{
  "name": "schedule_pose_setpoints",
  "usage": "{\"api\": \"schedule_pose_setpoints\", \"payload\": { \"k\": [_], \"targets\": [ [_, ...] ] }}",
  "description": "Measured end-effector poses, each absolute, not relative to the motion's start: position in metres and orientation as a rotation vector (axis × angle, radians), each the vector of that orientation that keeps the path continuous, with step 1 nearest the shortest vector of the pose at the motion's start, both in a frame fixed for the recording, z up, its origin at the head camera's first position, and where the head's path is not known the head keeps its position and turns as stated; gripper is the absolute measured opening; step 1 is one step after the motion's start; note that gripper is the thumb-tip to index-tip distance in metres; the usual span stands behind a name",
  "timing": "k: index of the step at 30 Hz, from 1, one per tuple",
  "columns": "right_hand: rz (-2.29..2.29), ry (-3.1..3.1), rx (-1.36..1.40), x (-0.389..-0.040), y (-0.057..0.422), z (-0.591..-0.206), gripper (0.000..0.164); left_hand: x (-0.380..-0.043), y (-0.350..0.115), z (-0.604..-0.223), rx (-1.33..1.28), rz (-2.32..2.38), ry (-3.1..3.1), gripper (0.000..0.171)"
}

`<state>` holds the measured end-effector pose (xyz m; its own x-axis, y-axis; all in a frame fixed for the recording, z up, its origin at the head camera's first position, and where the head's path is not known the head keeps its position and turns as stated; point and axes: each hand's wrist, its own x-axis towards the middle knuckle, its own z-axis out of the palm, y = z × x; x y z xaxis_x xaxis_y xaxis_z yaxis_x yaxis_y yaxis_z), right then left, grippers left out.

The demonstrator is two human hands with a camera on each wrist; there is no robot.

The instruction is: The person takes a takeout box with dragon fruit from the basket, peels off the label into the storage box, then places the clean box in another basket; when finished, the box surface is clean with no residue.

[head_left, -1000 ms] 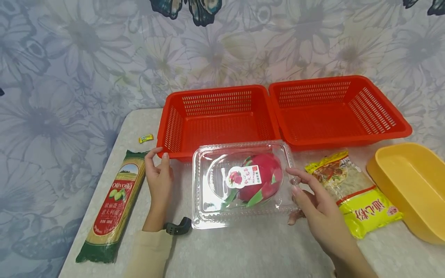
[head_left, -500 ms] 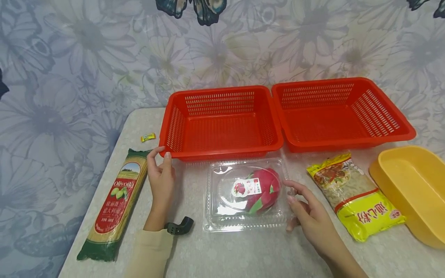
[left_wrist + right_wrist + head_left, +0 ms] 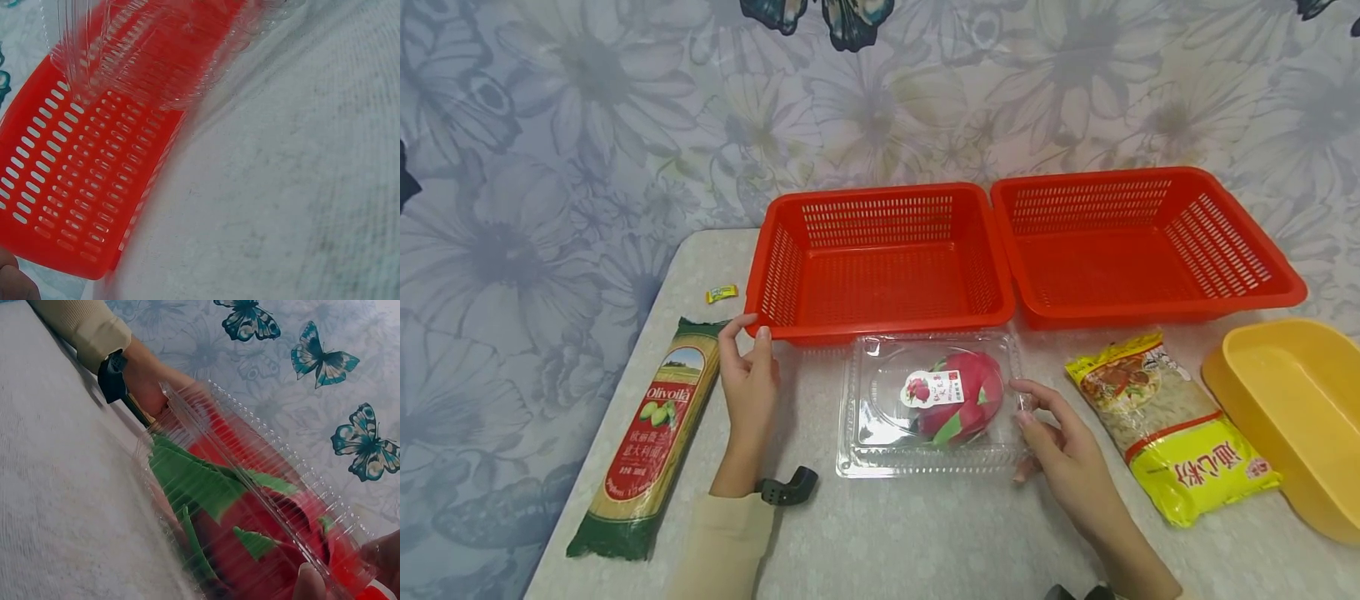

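Note:
A clear plastic fruit box point(image 3: 887, 458) with a pink and green dragon fruit point(image 3: 979, 400) inside lies in front of the left red basket point(image 3: 880, 333). A white label sits on its lid. My right hand point(image 3: 1067, 458) pinches the box's right edge; in the right wrist view the thumb point(image 3: 310, 584) presses the clear side. With thumb and index finger my left hand point(image 3: 751, 387) grips the left basket's front left corner. Its fingers point(image 3: 15, 284) barely show in the left wrist view. I cannot tell whether the box touches the table.
Another red basket point(image 3: 1157, 312) stands beside the first. To the right are a bag of noodles point(image 3: 1172, 425) and a yellow tub point(image 3: 1285, 433). A spaghetti pack point(image 3: 651, 433) and a small yellow wrapped candy point(image 3: 722, 293) lie on the left. A patterned wall point(image 3: 880, 100) rises behind.
The fruit box first came down and back from the left basket's front rim, uncovering it, then shifted slightly toward the basket again. My right hand moved with it; my left hand stayed at the corner.

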<state>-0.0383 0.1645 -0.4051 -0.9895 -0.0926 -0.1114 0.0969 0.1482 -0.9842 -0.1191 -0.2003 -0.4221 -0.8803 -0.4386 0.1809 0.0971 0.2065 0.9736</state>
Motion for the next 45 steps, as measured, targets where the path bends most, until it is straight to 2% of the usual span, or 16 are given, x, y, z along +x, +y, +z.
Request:
{"api": "schedule_pose_setpoints", "payload": {
  "k": [7, 19, 29, 36, 41, 45],
  "targets": [
    [-1.901, 2.322, -0.027, -0.048, 0.163, -0.402, 0.040, -0.123, -0.201, -0.411, 0.360, -1.652, -2.116, 0.040],
    [-1.897, 2.334, -0.024, -0.035, 0.157, -0.378, 0.037, -0.097, -0.179, -0.378, 0.340, -1.602, -2.156, 0.042],
    [-1.874, 2.388, -0.072, -0.034, 0.158, -0.378, 0.039, -0.069, -0.167, -0.369, -0.090, -1.718, -2.316, 0.038],
    [-1.857, 2.425, -0.202, -0.035, 0.160, -0.377, 0.040, -0.056, -0.170, -0.386, -0.478, -1.814, -2.394, 0.042],
    [-1.834, 2.434, -0.166, -0.037, 0.166, -0.393, 0.042, -0.055, -0.163, -0.401, -0.554, -1.837, -2.428, 0.042],
    [-1.800, 2.463, -0.191, -0.036, 0.167, -0.390, 0.043, -0.052, -0.155, -0.395, -0.552, -1.872, -2.434, 0.041]
  ]
}}
